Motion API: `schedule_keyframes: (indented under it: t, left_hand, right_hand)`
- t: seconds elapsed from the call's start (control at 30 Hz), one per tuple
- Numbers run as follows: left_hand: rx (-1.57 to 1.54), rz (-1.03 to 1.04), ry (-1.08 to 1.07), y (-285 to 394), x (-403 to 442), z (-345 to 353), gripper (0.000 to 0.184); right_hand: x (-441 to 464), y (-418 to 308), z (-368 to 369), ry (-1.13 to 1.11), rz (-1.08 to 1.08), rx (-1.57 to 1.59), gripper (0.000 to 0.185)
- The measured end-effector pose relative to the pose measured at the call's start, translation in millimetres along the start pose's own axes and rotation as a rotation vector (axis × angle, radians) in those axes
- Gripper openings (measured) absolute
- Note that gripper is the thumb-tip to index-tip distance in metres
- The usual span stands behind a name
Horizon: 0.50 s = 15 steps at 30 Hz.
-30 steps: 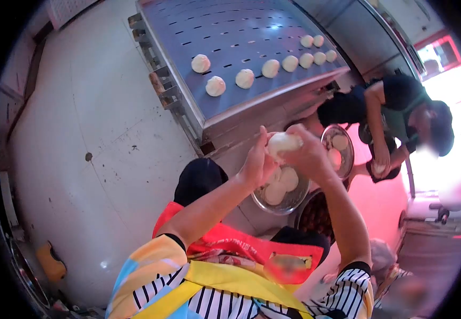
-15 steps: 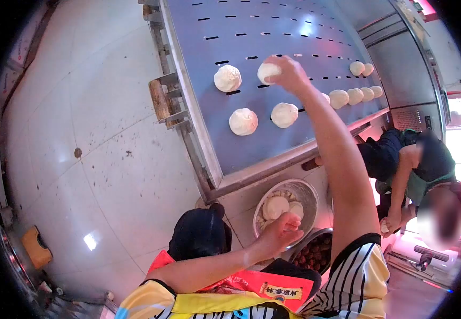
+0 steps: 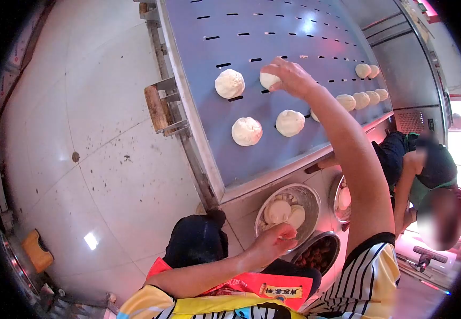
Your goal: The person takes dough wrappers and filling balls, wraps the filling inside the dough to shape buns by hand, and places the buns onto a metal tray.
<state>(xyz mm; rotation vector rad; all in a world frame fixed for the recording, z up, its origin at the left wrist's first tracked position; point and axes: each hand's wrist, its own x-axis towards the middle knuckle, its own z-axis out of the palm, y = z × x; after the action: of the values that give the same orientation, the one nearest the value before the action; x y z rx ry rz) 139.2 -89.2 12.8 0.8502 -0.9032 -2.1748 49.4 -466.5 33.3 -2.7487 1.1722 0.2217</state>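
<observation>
My right hand is closed round a white dough ball that rests on the blue-grey slotted tray. To its left sits another pleated dough ball, and two more, one of them a white ball, lie nearer the tray's front edge. My left hand hovers at the near rim of a metal bowl of flattened dough pieces. Its fingers are loosely curled and apart, with nothing visible in them.
More dough balls stand at the tray's right. Beside the dough bowl is a bowl of dark reddish filling, with another metal bowl beyond. A co-worker crouches at the right. Wooden-handled brackets jut from the tray's left side.
Over the last second my hands have parted; my right hand has carried the dough ball onto the tray, and my left has lowered to the bowl. Since half a second ago, the view has shifted slightly.
</observation>
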Motion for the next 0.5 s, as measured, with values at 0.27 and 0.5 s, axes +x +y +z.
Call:
schedule_keyframes:
  t: [0.27,0.5]
  left_hand:
    - [0.005,0.013,0.016,-6,2,1,0.023]
    - [0.089,0.004,-0.042,0,-3,2,0.024]
  right_hand:
    - [-4,-9,1,-0.053,0.007,-0.058,0.058]
    - [-16,-41,-24,0.074,0.372,0.099,0.067]
